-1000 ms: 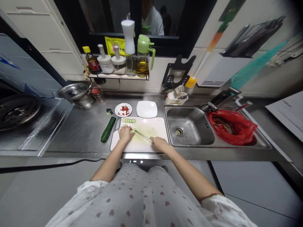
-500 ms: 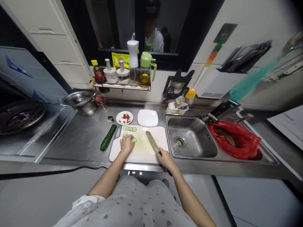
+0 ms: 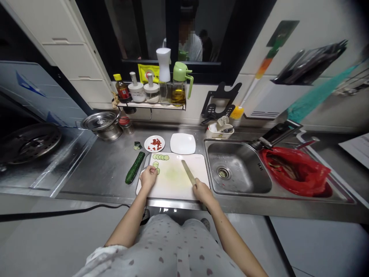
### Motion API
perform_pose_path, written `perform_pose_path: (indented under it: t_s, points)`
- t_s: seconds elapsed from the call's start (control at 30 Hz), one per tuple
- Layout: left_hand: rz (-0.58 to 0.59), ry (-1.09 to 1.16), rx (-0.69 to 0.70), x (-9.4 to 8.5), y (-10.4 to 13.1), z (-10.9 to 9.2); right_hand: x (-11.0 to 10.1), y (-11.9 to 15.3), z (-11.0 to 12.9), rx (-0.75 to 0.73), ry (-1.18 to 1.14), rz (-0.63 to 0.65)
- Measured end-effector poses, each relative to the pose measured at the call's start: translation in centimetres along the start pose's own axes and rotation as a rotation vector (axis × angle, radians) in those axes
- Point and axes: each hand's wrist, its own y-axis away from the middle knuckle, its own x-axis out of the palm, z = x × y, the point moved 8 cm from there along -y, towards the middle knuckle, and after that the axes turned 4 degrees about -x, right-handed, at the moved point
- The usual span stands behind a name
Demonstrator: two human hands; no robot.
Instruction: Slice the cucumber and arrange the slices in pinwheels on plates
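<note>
Leftward across the white cutting board (image 3: 178, 186) the left hand (image 3: 148, 177) has moved a cucumber slice (image 3: 158, 171), now beside the small stack; its fingers touch it, grip unclear. Right hand (image 3: 203, 191) fingers clamp the knife (image 3: 188, 172) over the board.

Forearms reach forward, apart; left hand (image 3: 148, 177) fingers bunched, seemingly pinching; right hand (image 3: 203, 191) curled in grip.

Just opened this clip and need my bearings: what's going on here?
The right hand holds a knife over the board. The left hand is at a cucumber slice; more slices lie in a row near the far edge. A cucumber lies left of the board.
</note>
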Motion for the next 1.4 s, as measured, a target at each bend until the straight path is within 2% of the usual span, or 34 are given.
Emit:
perform_pose_path:
  t_s: [0.2, 0.47, 0.57, 0.77, 0.9, 1.1, 1.4]
  points:
    - [-0.034, -0.042, -0.020, -0.9, -1.3, 0.2, -0.1, 0.0, 0.1, -0.003, -0.005, 0.001]
    - [-0.131, -0.215, 0.015, -1.2, -1.2, -0.8, -0.2, 0.2, 0.2, 0.010, -0.024, 0.032]
    - [-0.108, -0.209, 0.083, -0.4, -1.6, -2.5, -0.3, 0.2, 0.2, 0.025, -0.031, 0.040]
    - [-0.010, -0.288, 0.214, 2.3, -3.0, -6.6, -0.2, 0.1, 0.0, 0.026, -0.031, 0.047]
    - [0.006, -0.371, 0.267, 3.4, -3.9, -8.1, -0.1, 0.1, 0.0, 0.019, -0.044, 0.038]
    - [0.027, -0.423, 0.292, 4.0, -4.7, -8.6, -0.2, 0.2, 0.0, 0.027, -0.051, 0.039]
    - [0.036, -0.327, 0.273, 3.7, -4.6, -8.4, -0.2, 0.1, -0.1, 0.026, -0.068, 0.037]
